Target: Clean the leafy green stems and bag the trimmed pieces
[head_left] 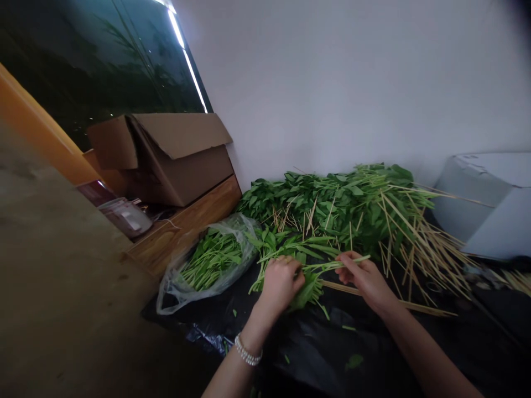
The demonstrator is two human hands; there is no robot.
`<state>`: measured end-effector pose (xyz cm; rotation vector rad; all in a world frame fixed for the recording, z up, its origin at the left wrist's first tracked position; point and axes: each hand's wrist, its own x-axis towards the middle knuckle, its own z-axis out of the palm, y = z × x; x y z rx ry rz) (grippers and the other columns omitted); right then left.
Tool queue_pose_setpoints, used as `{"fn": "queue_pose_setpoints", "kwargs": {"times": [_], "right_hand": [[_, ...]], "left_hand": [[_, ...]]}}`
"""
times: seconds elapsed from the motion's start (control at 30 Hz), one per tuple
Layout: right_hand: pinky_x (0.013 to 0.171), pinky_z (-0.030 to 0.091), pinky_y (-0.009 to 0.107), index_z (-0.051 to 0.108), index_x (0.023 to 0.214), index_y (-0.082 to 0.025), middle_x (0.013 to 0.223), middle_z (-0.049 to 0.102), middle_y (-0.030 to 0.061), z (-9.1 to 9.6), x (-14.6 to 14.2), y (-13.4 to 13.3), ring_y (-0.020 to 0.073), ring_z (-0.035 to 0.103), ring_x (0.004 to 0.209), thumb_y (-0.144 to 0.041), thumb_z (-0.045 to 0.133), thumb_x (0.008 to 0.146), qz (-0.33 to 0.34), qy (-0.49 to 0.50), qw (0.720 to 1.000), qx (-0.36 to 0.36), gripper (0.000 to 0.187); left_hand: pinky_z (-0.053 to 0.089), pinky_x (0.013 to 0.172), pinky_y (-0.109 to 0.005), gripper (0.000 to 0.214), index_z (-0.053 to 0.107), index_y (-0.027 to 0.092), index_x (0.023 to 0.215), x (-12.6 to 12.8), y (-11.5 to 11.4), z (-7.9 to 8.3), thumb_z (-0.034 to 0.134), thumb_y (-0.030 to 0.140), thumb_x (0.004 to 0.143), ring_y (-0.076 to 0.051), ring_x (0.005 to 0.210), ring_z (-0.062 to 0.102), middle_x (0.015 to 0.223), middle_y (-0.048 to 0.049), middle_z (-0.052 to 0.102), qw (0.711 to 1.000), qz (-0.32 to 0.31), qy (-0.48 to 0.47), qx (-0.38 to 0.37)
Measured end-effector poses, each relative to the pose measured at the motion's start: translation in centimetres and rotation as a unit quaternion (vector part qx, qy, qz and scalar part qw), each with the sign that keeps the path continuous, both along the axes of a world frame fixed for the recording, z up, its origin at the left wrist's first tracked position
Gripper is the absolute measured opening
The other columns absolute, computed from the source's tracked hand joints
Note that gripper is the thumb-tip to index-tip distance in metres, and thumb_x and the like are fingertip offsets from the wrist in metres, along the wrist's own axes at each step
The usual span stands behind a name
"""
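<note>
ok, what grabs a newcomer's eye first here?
The heap of leafy greens along the white wall, thin pale sticks fanning out at its right. In front, the right hand holds green stems, the left hand close by. Left of both, a clear bag of more greens.

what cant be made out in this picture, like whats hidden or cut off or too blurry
All in the head view:
1. Fingertips of the left hand: hidden by the hand itself, so its grip is unclear.
2. Contents of the cardboard box: hidden by its walls and flap.
3. Bottom of the plastic bag: hidden by the greens inside.
4. Far end of the white box: cut off by the right edge.
</note>
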<state>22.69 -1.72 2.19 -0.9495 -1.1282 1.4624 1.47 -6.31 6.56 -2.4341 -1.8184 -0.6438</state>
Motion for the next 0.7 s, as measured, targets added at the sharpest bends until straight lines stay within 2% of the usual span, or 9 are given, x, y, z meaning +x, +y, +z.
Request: {"fn": "queue_pose_setpoints", "kwargs": {"times": [0.1,0.23,0.3,0.37,0.43,0.5,0.6,0.7], "right_hand": [[0.051,0.042,0.024,0.064,0.077,-0.018,0.064,0.067,0.0021,0.2,-0.3,-0.3,0.0116,0.057,0.054,-0.052,0.073,0.073,0.025,0.003,1.0,0.004,0.035],[0.052,0.042,0.023,0.065,0.076,-0.018,0.064,0.067,0.0013,0.1,-0.4,-0.3,0.0106,0.056,0.054,-0.048,0.075,0.074,0.034,0.039,0.999,0.005,0.032],[0.051,0.041,0.023,0.064,0.074,-0.018,0.063,0.066,0.0004,0.1,-0.2,-0.1,0.01,0.055,0.052,-0.047,0.076,0.072,0.017,0.064,0.998,0.004,0.031],[0.05,0.04,0.022,0.064,0.073,-0.019,0.062,0.065,-0.0003,0.2,0.2,0.1,0.0098,0.054,0.052,-0.046,0.078,0.071,-0.001,0.088,0.996,0.006,0.03],[0.049,0.04,0.022,0.064,0.072,-0.019,0.062,0.064,-0.0005,0.3,0.4,0.2,0.0101,0.054,0.053,-0.045,0.078,0.07,-0.008,0.1,0.995,0.01,0.03],[0.05,0.04,0.023,0.064,0.072,-0.019,0.062,0.064,0.0,0.5,0.3,0.0,0.0107,0.054,0.054,-0.045,0.078,0.07,-0.004,0.097,0.995,0.01,0.03],[0.05,0.041,0.024,0.065,0.072,-0.018,0.063,0.064,0.001,0.6,-0.2,-0.4,0.0118,0.055,0.055,-0.046,0.077,0.07,0.011,0.072,0.997,0.007,0.031],[0.051,0.041,0.024,0.065,0.074,-0.018,0.064,0.065,0.0013,0.5,-0.6,-0.7,0.012,0.055,0.055,-0.047,0.077,0.071,0.023,0.054,0.998,0.01,0.031]], "left_hand": [[0.042,0.079,-0.033,0.013,0.071,0.02,0.081,0.0,0.0,-0.1,0.058,0.018,0.08,-0.022,0.083,0.061,0.079,-0.0066,0.068,0.999,0.018,-0.03,0.015],[0.044,0.074,-0.028,0.018,0.071,0.019,0.077,-1.1,0.6,-0.6,0.054,0.016,0.077,-0.017,0.077,0.062,0.079,-0.0034,0.07,0.979,0.058,-0.194,-0.002],[0.044,0.07,-0.026,0.017,0.069,0.018,0.075,-2.3,1.3,-0.8,0.052,0.019,0.076,-0.016,0.072,0.061,0.076,-0.0023,0.069,0.947,0.102,-0.305,-0.016],[0.045,0.068,-0.026,0.019,0.067,0.016,0.075,-3.7,1.8,-0.7,0.051,0.026,0.077,-0.016,0.07,0.06,0.073,-0.0022,0.068,0.9,0.129,-0.415,-0.015],[0.046,0.068,-0.026,0.023,0.063,0.016,0.077,-4.7,2.1,-0.4,0.05,0.034,0.08,-0.015,0.068,0.059,0.071,-0.002,0.065,0.862,0.112,-0.495,-0.015],[0.044,0.062,-0.023,0.026,0.06,0.016,0.082,-5.1,1.9,0.2,0.049,0.04,0.082,-0.012,0.062,0.056,0.069,-0.0002,0.061,0.843,0.082,-0.53,-0.027],[0.035,0.05,-0.02,0.03,0.058,0.017,0.087,-4.2,1.3,0.7,0.047,0.046,0.085,-0.008,0.051,0.044,0.063,0.0038,0.052,0.849,0.058,-0.522,-0.062],[0.034,0.053,-0.02,0.033,0.062,0.016,0.09,-2.6,0.6,0.9,0.061,0.047,0.08,-0.008,0.054,0.043,0.062,0.0041,0.05,0.882,0.019,-0.462,-0.095]]}}
